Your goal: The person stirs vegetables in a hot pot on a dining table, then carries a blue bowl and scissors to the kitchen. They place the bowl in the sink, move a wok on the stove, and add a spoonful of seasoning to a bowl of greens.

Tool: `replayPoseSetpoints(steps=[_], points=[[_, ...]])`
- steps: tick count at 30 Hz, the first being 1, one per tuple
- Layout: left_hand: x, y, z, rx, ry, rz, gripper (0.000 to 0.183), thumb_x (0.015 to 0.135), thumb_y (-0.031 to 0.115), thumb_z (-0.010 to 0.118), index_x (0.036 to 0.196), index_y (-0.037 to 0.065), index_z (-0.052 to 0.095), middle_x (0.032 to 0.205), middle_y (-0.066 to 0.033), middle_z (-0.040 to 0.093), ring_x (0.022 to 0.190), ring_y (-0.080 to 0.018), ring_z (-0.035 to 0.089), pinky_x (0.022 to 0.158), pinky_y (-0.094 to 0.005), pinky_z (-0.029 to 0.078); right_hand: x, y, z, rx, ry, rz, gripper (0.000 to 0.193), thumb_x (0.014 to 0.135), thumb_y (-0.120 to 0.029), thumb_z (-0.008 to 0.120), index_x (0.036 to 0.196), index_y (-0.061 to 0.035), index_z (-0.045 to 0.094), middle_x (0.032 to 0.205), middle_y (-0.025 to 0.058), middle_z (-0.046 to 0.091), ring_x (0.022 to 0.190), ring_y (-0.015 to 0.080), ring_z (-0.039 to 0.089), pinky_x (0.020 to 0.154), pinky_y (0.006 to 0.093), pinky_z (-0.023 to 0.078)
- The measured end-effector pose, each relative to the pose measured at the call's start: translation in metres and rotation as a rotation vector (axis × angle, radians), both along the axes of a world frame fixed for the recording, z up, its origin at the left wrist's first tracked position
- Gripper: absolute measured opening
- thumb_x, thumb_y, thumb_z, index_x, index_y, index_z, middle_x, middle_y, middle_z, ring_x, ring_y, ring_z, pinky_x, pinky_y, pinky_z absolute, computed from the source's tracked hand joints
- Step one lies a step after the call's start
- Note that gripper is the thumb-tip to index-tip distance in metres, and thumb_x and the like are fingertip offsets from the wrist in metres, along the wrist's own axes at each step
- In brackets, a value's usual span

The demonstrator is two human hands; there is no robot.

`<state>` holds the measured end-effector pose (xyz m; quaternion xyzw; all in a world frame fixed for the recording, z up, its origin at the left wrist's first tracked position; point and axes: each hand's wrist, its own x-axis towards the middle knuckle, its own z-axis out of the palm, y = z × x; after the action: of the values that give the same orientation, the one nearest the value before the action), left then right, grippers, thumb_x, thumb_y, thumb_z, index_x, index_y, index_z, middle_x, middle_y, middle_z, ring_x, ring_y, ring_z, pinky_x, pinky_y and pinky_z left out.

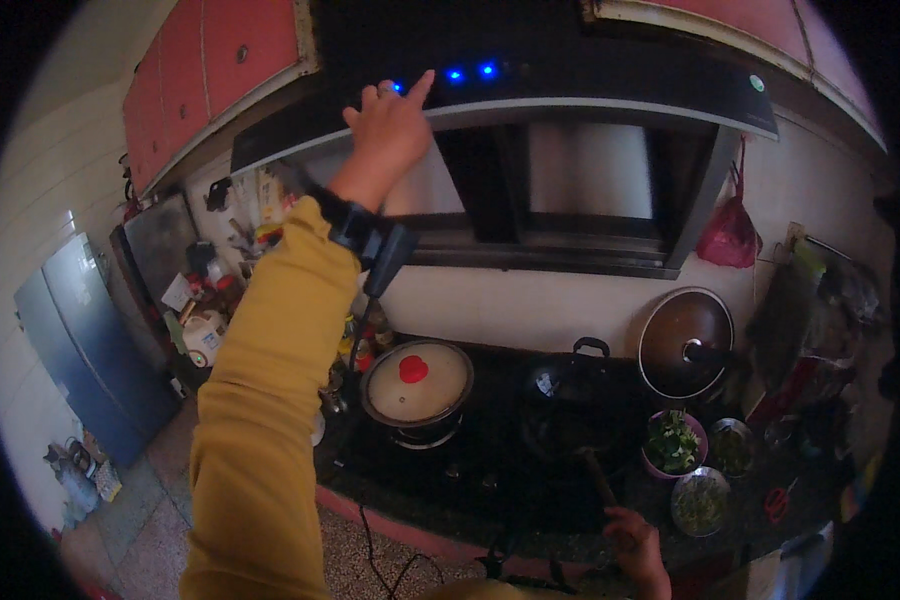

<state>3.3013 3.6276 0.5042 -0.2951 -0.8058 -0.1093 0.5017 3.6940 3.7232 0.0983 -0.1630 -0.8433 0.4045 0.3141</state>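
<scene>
My left hand is raised to the dark range hood. Its index finger stretches out to the front panel beside the blue lights, and nothing is held. At the lower right, my right hand closes round the end of a wooden handle. This handle runs up to the near side of a black wok; whether it belongs to the wok or to a utensil in it, I cannot tell. The wok sits on the dark stove, with a loop handle at its far side. Its contents are too dark to make out.
A lidded pot with a red knob stands left of the wok. A large lid leans on the wall. Bowls of greens and red scissors lie right. A dark cable hangs near the counter edge.
</scene>
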Motion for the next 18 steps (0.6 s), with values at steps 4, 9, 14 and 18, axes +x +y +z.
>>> replayPoseSetpoints(steps=[4, 9, 14, 18], points=[[0.008, 0.006, 0.002, 0.034, -0.011, -0.035, 0.057, 0.080, 0.011, 0.046, 0.132, 0.029, 0.034, 0.125, -0.0170, 0.040, 0.115, -0.0315, 0.036, 0.090, -0.0537, 0.026, -0.002, 0.000, 0.003, -0.092, -0.013, -0.015, 0.020, 0.062, 0.011, 0.057, 0.076, -0.0039, 0.058, 0.104, 0.0144, 0.059, 0.089, 0.0256, 0.060, 0.067, 0.0283, 0.046], [0.007, 0.020, -0.005, 0.017, 0.126, 0.023, 0.065, 0.077, 0.013, 0.049, 0.133, 0.036, 0.027, 0.120, -0.0171, 0.043, 0.107, -0.0310, 0.041, 0.081, -0.0516, 0.033, -0.001, -0.003, 0.011, -0.137, -0.008, -0.001, 0.018, 0.063, 0.009, 0.058, 0.076, -0.0036, 0.058, 0.104, 0.0133, 0.059, 0.091, 0.0241, 0.059, 0.066, 0.0274, 0.046], [0.001, 0.025, -0.005, 0.027, 0.093, -0.004, 0.064, 0.077, 0.016, 0.049, 0.133, 0.036, 0.027, 0.120, -0.0163, 0.043, 0.108, -0.0307, 0.040, 0.082, -0.0513, 0.033, 0.001, -0.006, 0.011, -0.180, -0.061, -0.032, 0.021, 0.061, 0.011, 0.056, 0.075, -0.0040, 0.059, 0.103, 0.0107, 0.060, 0.066, 0.0104, 0.054, 0.054, 0.0213, 0.040], [-0.001, 0.019, -0.004, 0.037, 0.101, -0.033, 0.064, 0.077, 0.017, 0.050, 0.133, 0.038, 0.027, 0.119, -0.0169, 0.043, 0.109, -0.0312, 0.040, 0.083, -0.0528, 0.032, -0.001, 0.002, -0.003, -0.093, -0.072, -0.032, 0.021, 0.060, 0.011, 0.054, 0.074, -0.0033, 0.059, 0.103, 0.0104, 0.060, 0.051, 0.0047, 0.043, 0.048, 0.0191, 0.034]])
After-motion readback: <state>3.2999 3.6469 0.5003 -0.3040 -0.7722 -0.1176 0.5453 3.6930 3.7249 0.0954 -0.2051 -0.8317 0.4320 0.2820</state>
